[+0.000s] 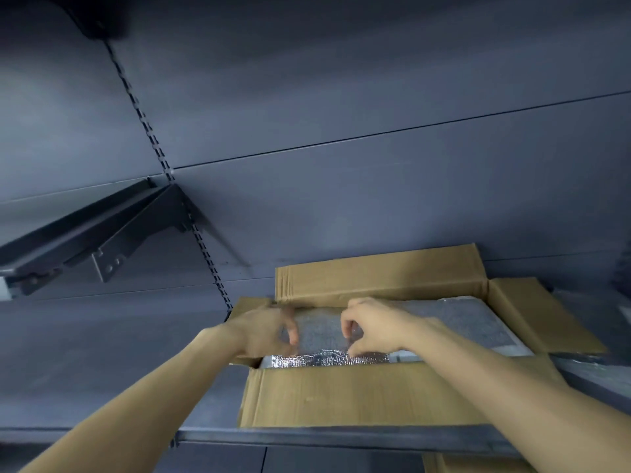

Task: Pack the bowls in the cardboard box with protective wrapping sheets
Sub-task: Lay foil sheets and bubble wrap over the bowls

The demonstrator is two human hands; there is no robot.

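An open cardboard box (358, 394) sits on a dark shelf, its four flaps spread outward. Inside lies a silvery, textured wrapping sheet (454, 319) that covers the contents; no bowl is visible. My left hand (269, 331) pinches the sheet's near edge at the box's left end. My right hand (372, 327) pinches the same edge a little to the right, fingers curled down onto the shiny folded strip (324, 359) along the box's front wall.
The dark shelf edge (341, 436) runs along the front below the box. A metal shelf bracket (112, 240) juts out at left on a slotted upright (150, 131). A grey back panel fills the view above. Another cardboard piece (474, 464) shows under the shelf.
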